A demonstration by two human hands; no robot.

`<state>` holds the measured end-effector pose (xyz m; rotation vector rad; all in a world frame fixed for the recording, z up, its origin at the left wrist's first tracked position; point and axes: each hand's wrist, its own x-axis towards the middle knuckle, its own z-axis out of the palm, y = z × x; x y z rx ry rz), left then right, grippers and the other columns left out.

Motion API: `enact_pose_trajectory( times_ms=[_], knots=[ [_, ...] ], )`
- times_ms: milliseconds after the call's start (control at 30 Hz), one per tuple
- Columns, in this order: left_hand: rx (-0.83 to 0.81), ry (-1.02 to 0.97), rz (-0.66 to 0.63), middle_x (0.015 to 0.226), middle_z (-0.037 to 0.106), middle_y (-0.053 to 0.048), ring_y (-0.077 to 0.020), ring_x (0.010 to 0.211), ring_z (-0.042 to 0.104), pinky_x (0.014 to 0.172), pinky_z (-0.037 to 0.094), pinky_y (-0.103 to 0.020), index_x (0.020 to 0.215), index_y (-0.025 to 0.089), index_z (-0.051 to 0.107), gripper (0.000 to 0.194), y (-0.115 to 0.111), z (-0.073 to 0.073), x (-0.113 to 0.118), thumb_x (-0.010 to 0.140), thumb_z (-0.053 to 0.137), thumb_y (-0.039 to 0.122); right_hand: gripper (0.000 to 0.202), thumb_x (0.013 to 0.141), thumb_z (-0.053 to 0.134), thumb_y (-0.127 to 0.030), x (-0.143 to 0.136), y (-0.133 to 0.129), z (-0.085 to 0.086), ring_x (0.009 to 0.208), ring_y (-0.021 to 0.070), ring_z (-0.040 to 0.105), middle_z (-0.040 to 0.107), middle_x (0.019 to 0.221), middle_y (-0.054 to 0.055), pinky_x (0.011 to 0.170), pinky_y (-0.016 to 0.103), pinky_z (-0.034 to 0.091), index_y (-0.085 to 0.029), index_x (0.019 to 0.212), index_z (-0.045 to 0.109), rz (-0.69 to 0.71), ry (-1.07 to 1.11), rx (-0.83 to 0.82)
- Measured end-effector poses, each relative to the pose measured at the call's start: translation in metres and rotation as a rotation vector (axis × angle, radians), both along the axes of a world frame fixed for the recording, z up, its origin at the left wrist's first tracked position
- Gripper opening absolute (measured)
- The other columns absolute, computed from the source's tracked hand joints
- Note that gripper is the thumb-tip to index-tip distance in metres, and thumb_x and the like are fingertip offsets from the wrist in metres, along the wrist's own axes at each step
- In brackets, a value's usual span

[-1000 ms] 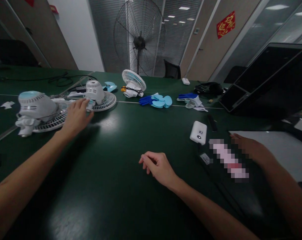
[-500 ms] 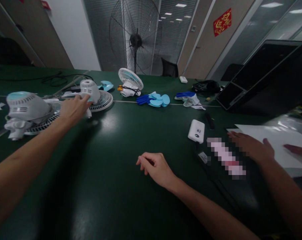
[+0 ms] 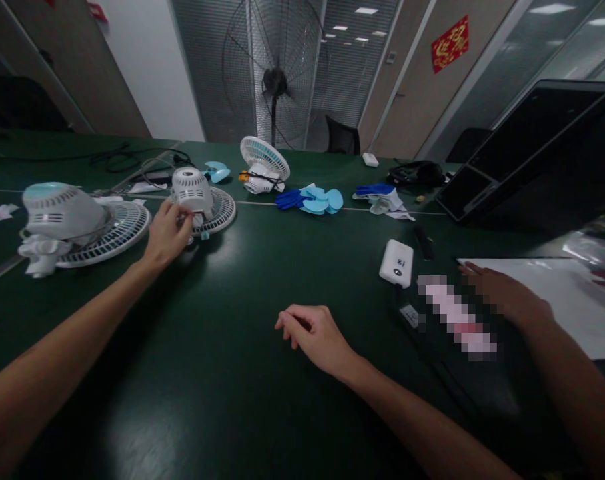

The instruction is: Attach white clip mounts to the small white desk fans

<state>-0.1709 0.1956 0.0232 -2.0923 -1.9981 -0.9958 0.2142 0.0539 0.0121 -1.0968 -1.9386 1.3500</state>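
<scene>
My left hand (image 3: 169,230) reaches to the left side of the table, its fingers closed at the neck of a small white fan (image 3: 192,190). That fan lies grille down with its motor housing up. Left of the hand lies a larger-looking white fan (image 3: 65,213) with a light blue back, also grille down. My right hand (image 3: 309,333) rests on the dark green table (image 3: 242,280), fingers loosely curled, nothing visible in them. Behind, a third fan (image 3: 265,165) leans with its cord bunched, close to light blue fan blades (image 3: 322,200).
A co-worker's hand (image 3: 507,293) lies by a white sheet (image 3: 577,293) at right. Near it are a white device with a cable (image 3: 397,263) and a blurred pink item (image 3: 455,317). Gloves (image 3: 379,199) and a black case (image 3: 527,153) stand farther back.
My left hand has shifted slightly right and lower on the small fan, which has moved a little right. My right hand stays put. At right, the co-worker's white paper has shifted.
</scene>
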Motion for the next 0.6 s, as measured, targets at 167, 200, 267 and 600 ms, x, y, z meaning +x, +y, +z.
enact_pose_trajectory(
  times_ms=[167, 200, 267, 600],
  knots=[
    [0.018, -0.048, -0.131, 0.114, 0.057, -0.007, -0.0219, 0.100, 0.060, 0.084, 0.051, -0.034, 0.106, 0.015, 0.065, 0.023, -0.047, -0.004, 0.036, 0.101, 0.058, 0.037, 0.035, 0.108, 0.049, -0.040, -0.001, -0.002, 0.003, 0.060, 0.0098, 0.062, 0.066, 0.077, 0.000, 0.054, 0.022, 0.046, -0.019, 0.095, 0.074, 0.005, -0.005, 0.023],
    [0.020, -0.053, -0.162, 0.113, 0.058, -0.007, -0.0229, 0.102, 0.061, 0.085, 0.052, -0.035, 0.104, 0.017, 0.065, 0.022, -0.056, -0.004, 0.045, 0.100, 0.059, 0.037, 0.036, 0.108, 0.048, -0.040, -0.001, -0.003, 0.003, 0.060, 0.0099, 0.061, 0.066, 0.078, 0.000, 0.054, 0.022, 0.046, -0.019, 0.095, 0.073, 0.002, -0.008, 0.035],
    [0.035, -0.078, -0.258, 0.112, 0.060, -0.007, -0.0251, 0.105, 0.061, 0.089, 0.052, -0.038, 0.101, 0.019, 0.065, 0.017, -0.073, -0.004, 0.064, 0.099, 0.060, 0.036, 0.032, 0.108, 0.048, -0.038, -0.002, -0.004, 0.004, 0.063, 0.0109, 0.062, 0.067, 0.082, 0.001, 0.056, 0.023, 0.047, -0.020, 0.099, 0.072, -0.018, -0.023, 0.090],
    [-0.007, 0.017, -0.653, 0.124, 0.061, -0.009, -0.0259, 0.111, 0.062, 0.093, 0.055, -0.042, 0.123, 0.026, 0.061, 0.022, -0.121, 0.006, 0.126, 0.101, 0.059, 0.027, 0.043, 0.092, 0.071, -0.030, 0.008, 0.011, 0.004, 0.116, 0.0293, 0.062, 0.062, 0.129, 0.010, 0.088, 0.043, 0.058, -0.024, 0.133, 0.059, -0.334, -0.428, 0.517]
  ],
)
